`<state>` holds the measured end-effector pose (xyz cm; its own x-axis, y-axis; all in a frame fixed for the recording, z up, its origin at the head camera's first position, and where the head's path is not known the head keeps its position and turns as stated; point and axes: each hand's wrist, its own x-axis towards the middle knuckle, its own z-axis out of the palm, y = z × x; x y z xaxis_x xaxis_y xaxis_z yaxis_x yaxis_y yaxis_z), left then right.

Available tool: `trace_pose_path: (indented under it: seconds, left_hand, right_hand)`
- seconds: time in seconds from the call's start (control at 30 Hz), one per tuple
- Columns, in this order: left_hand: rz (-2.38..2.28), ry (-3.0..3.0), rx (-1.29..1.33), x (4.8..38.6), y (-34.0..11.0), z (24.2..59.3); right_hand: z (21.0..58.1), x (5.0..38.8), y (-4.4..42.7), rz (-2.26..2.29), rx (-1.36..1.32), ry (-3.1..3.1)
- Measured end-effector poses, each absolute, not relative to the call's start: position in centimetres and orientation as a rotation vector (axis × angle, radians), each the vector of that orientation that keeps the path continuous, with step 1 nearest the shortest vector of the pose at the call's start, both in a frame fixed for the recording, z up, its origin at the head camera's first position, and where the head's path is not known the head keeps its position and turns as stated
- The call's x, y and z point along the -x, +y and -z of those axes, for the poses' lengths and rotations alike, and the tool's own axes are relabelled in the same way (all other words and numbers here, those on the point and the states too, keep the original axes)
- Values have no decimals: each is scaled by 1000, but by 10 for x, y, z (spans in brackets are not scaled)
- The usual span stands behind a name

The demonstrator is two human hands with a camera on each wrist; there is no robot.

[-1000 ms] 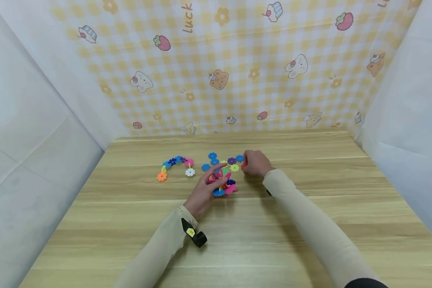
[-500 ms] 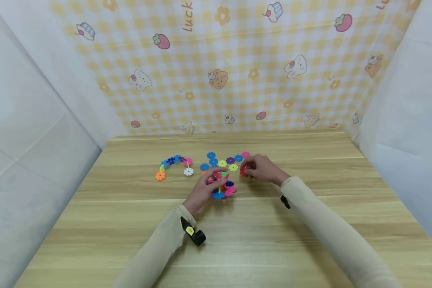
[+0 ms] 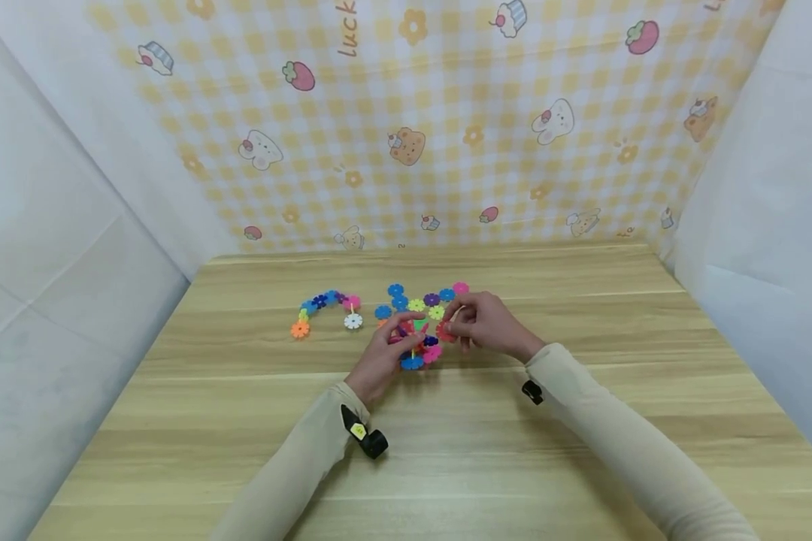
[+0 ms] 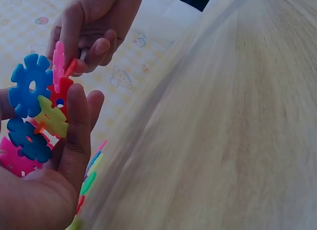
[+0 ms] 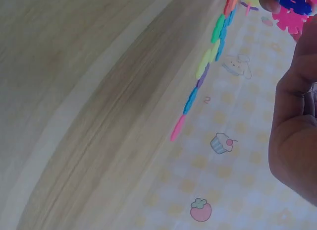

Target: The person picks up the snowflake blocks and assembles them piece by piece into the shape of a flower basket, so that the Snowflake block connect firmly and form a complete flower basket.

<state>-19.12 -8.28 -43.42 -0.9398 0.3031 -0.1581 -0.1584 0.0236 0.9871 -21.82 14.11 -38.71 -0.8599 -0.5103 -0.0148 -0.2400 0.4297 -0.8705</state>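
Observation:
My left hand [image 3: 377, 363] grips a cluster of joined plastic snowflake discs [image 3: 413, 363], held above the table. In the left wrist view, blue, pink, yellow and red discs of this cluster [image 4: 30, 86] show between thumb and fingers. Close on its right, my right hand [image 3: 492, 328] pinches a red snowflake disc [image 3: 444, 332] between thumb and forefinger. A small part of that red disc [image 4: 71, 67] appears beside the cluster in the left wrist view; whether the two touch I cannot tell. The right wrist view shows my right hand [image 5: 297, 116] only partly, its fingertips out of frame.
Loose snowflake discs, among them a blue one [image 3: 395, 290], a purple one [image 3: 432, 300] and a pink one [image 3: 461, 288], lie behind my hands. A curved chain of joined discs [image 3: 320, 301] rests to their left on the wooden table [image 3: 196, 421]. A patterned cloth [image 3: 474, 180] hangs behind.
My right hand has brought the red disc left and nearer, toward the cluster, uncovering the pink disc on the table. My left hand stays almost in place, still holding the cluster.

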Motion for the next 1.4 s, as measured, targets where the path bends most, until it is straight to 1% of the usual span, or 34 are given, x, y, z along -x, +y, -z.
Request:
trace_pose_path:
  seconds: [0.23,0.43,0.73,0.87,1.0,1.27,1.4]
  left_hand:
    - [-2016,1997,-140,191,-80,433]
    - [-2010,2047,-68,188,-78,430]
    - [-2025,2071,-64,188,-73,428]
    - [-2071,2047,-50,189,-64,428]
    - [-2068,2034,-92,190,-60,427]
    - [-1948,2049,-120,193,-79,427]
    - [-1924,2024,-127,192,-85,428]
  right_hand:
    - [393,213,133,1490,594,2469]
    - [399,206,123,1645,507,2513]
    - [405,200,115,1775,550,2624]
    - [405,202,117,1750,566,2694]
    - [402,207,123,1711,564,2658]
    - [392,220,136,1460,644,2436]
    - [387,228,147,1349,664,2448]
